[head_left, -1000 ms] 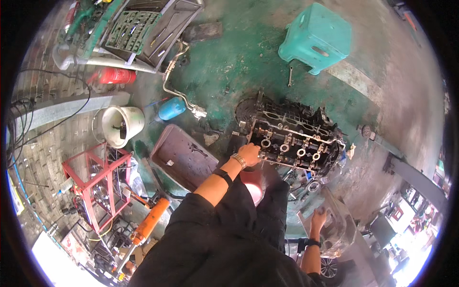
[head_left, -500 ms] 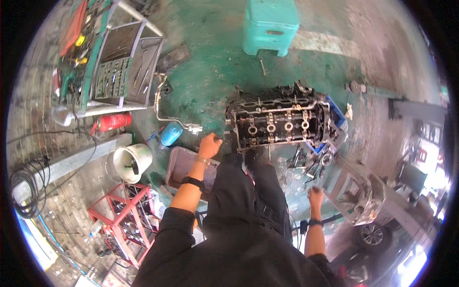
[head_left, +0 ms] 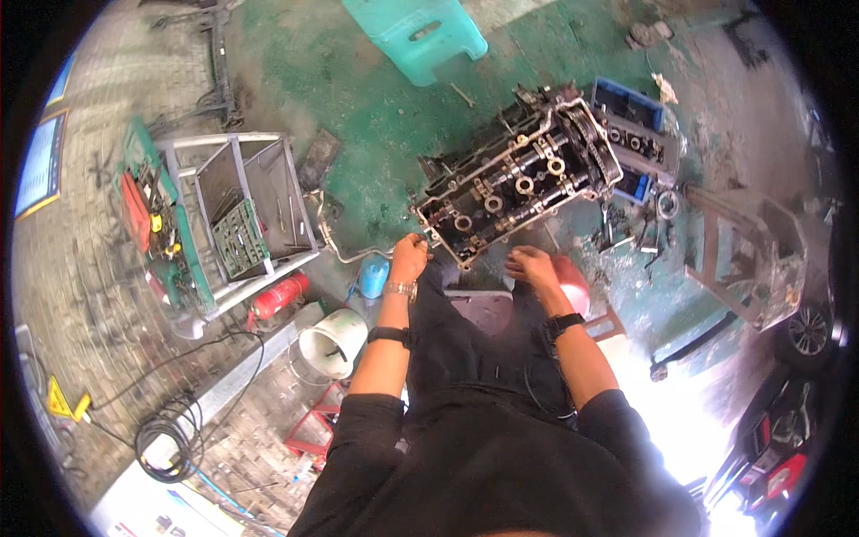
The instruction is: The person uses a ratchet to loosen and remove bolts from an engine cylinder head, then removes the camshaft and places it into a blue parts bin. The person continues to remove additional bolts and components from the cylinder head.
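An engine cylinder head [head_left: 510, 192], dark and oily with bare metal rings along its top, lies at an angle in front of me. My left hand [head_left: 412, 257] is at its near left corner, fingers curled together; whatever they may hold is too small to make out. Beside that hand ends a bent metal pipe [head_left: 344, 255]. My right hand [head_left: 531, 267] is just short of the near edge, fingers loosely bent and apart, with nothing visible in them.
Left are a grey tool cart [head_left: 291, 197], a red fire extinguisher [head_left: 280, 295], a blue container [head_left: 374, 277] and a white bucket [head_left: 333, 345]. A turquoise stool [head_left: 420, 40] stands beyond the cylinder head. Blue crates [head_left: 631, 100] and loose tools [head_left: 616, 228] lie right.
My view has turned, so the cylinder head now appears slanted. My right hand has come in from the far right to the near edge. My left hand stays by the left corner.
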A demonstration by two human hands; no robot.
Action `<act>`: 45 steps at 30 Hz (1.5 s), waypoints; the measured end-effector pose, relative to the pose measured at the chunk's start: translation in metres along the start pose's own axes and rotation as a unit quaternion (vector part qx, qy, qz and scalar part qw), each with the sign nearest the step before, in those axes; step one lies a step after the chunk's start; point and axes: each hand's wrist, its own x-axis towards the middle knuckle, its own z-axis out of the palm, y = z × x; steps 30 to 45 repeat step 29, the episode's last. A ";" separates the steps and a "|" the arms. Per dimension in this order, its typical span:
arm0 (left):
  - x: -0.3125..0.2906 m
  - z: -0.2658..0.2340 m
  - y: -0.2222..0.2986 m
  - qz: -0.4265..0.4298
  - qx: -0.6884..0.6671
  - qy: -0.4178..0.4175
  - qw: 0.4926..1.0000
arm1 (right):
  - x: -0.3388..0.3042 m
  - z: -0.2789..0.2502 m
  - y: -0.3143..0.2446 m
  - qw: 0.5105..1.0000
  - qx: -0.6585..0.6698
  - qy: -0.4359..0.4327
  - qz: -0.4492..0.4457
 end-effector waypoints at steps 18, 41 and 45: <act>0.081 0.012 -0.009 0.117 0.312 -0.136 0.933 | 0.057 0.143 0.074 0.926 0.267 0.259 0.068; 0.143 0.020 -0.026 0.201 0.375 -0.239 0.873 | 0.068 0.172 0.046 0.883 0.291 0.341 0.141; 0.143 0.020 -0.026 0.201 0.375 -0.239 0.873 | 0.068 0.172 0.046 0.883 0.291 0.341 0.141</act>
